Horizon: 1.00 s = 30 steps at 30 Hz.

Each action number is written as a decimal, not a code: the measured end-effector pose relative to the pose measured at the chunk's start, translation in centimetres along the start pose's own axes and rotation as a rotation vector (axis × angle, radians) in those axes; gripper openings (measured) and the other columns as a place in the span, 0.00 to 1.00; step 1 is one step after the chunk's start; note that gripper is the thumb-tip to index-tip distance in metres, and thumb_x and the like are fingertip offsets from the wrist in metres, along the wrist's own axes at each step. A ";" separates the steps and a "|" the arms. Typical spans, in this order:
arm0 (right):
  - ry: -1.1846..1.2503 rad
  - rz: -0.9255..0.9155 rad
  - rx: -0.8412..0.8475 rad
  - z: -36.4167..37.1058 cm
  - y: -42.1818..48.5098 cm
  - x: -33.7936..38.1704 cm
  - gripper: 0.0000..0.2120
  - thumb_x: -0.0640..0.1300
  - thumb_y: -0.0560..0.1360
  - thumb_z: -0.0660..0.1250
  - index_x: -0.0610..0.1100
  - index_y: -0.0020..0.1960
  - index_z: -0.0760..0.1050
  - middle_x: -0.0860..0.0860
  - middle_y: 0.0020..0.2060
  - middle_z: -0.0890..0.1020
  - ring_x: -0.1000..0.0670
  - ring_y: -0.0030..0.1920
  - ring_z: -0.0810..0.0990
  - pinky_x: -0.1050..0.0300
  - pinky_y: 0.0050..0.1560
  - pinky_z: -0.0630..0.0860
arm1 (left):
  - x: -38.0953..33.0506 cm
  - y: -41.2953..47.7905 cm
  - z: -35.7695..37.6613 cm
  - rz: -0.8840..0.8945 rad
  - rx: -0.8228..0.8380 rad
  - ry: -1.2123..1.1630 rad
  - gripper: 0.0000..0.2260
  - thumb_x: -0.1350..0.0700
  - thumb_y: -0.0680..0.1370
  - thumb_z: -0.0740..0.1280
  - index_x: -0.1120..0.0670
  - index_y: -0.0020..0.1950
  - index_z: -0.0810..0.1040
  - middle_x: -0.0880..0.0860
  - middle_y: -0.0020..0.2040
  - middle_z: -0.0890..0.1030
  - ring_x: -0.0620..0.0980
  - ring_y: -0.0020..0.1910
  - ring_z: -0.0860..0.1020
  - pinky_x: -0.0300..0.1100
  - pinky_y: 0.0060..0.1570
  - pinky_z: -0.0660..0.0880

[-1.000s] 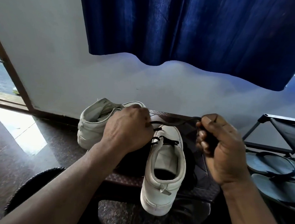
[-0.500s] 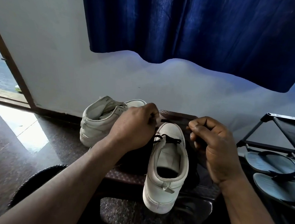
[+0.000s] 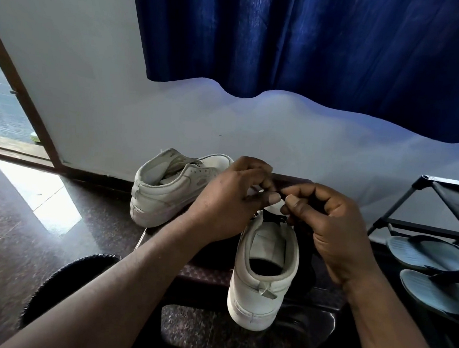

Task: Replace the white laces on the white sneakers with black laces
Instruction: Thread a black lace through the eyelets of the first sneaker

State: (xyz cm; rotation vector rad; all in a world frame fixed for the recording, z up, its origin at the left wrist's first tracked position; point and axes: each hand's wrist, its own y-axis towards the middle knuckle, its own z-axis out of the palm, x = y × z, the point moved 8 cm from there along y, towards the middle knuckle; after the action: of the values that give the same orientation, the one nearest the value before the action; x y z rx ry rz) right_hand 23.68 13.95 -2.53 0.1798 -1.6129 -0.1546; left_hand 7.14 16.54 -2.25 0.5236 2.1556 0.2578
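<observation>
A white sneaker (image 3: 262,282) stands heel toward me on a dark low stool (image 3: 320,298), with a black lace (image 3: 273,218) crossing its upper eyelets. My left hand (image 3: 231,199) and my right hand (image 3: 329,227) meet just above the sneaker's tongue, fingertips almost touching, each pinching a bit of the black lace between thumb and fingers. My hands hide the front of the shoe. A second white sneaker (image 3: 172,185) lies tilted on the floor to the left, by the wall.
A blue curtain (image 3: 317,42) hangs over the pale wall behind. At the right stands a black shoe rack (image 3: 442,198) with grey flip-flops (image 3: 432,255). A door opening (image 3: 4,104) is at the left. Something dark and round (image 3: 61,278) sits by my left forearm.
My right hand has come in from the right, where it pulled the lace taut, and now meets my left hand over the tongue. The lace has gone slack between them.
</observation>
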 end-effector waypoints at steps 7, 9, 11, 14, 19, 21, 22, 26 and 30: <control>0.013 -0.029 -0.037 -0.6 0.1 0.0 0.05 0.30 0.76 0.72 0.38 0.47 0.81 0.42 0.39 0.86 0.47 0.41 0.87 0.60 0.42 0.81 | 0.8 -0.2 0.3 -0.108 0.060 -0.318 0.11 0.41 0.77 0.72 0.46 0.52 0.85 0.48 0.48 0.86 0.52 0.46 0.84 0.56 0.51 0.81; -0.019 -0.042 -0.015 -0.3 0.1 -0.1 0.05 0.30 0.77 0.71 0.38 0.49 0.82 0.42 0.41 0.87 0.47 0.42 0.87 0.59 0.45 0.81 | 0.3 -0.2 0.5 -0.097 0.073 -0.328 0.11 0.42 0.78 0.72 0.49 0.51 0.85 0.51 0.47 0.87 0.60 0.49 0.84 0.62 0.55 0.80; -0.078 -0.058 -0.007 -0.1 0.1 -0.1 0.05 0.31 0.77 0.72 0.40 0.49 0.82 0.44 0.41 0.87 0.47 0.42 0.87 0.58 0.46 0.81 | 0.1 -0.2 0.7 -0.093 0.088 -0.291 0.07 0.50 0.80 0.73 0.52 0.49 0.85 0.50 0.44 0.87 0.57 0.47 0.85 0.60 0.54 0.81; -0.186 -0.063 -0.031 -0.3 0.1 -0.3 0.06 0.33 0.75 0.75 0.43 0.47 0.82 0.46 0.40 0.87 0.47 0.43 0.87 0.52 0.48 0.82 | 0.3 -0.2 0.8 -0.110 0.100 -0.239 0.03 0.56 0.80 0.74 0.53 0.47 0.84 0.47 0.42 0.87 0.46 0.43 0.84 0.48 0.51 0.81; -0.359 0.009 0.009 -1.0 -0.3 0.5 0.14 0.56 0.70 0.80 0.50 0.48 0.81 0.50 0.41 0.86 0.49 0.44 0.86 0.48 0.49 0.82 | 0.4 -0.3 0.1 -0.176 -0.003 -0.032 0.06 0.51 0.78 0.74 0.48 0.43 0.81 0.44 0.35 0.82 0.39 0.33 0.77 0.32 0.35 0.69; -0.526 0.102 0.113 -1.0 -0.8 0.3 0.26 0.70 0.63 0.78 0.52 0.49 0.81 0.53 0.42 0.86 0.50 0.44 0.84 0.51 0.49 0.82 | 0.5 -0.3 -0.1 -0.221 -0.031 0.008 0.07 0.50 0.78 0.74 0.48 0.40 0.82 0.43 0.32 0.80 0.39 0.31 0.76 0.29 0.32 0.66; -0.618 0.130 0.160 -0.8 -1.2 0.1 0.27 0.70 0.61 0.77 0.52 0.49 0.82 0.55 0.42 0.86 0.52 0.44 0.84 0.52 0.49 0.82 | 0.5 -0.3 0.0 -0.241 -0.026 0.024 0.07 0.50 0.77 0.74 0.48 0.39 0.82 0.42 0.31 0.80 0.38 0.32 0.76 0.28 0.31 0.65; -0.726 0.081 0.061 -0.9 -1.5 0.0 0.02 0.48 0.71 0.77 0.53 0.42 0.85 0.60 0.35 0.85 0.61 0.36 0.82 0.63 0.38 0.78 | 0.6 -0.6 1.4 -0.315 0.046 0.037 0.08 0.50 0.76 0.75 0.50 0.38 0.83 0.43 0.35 0.82 0.39 0.36 0.78 0.33 0.35 0.70; -0.645 0.086 -0.160 -1.9 -1.6 -0.5 0.09 0.45 0.72 0.74 0.48 0.33 0.84 0.56 0.26 0.82 0.58 0.27 0.76 0.60 0.34 0.70 | 1.4 -0.9 2.1 -0.430 0.044 -0.065 0.09 0.51 0.74 0.77 0.54 0.38 0.84 0.45 0.33 0.82 0.42 0.34 0.78 0.37 0.37 0.73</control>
State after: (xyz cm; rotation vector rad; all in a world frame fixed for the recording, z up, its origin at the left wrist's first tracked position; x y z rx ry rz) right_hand 25.68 12.49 -3.24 -0.0760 -2.2343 -0.2954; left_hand 7.81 16.34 -4.82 0.0821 2.1527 -0.0434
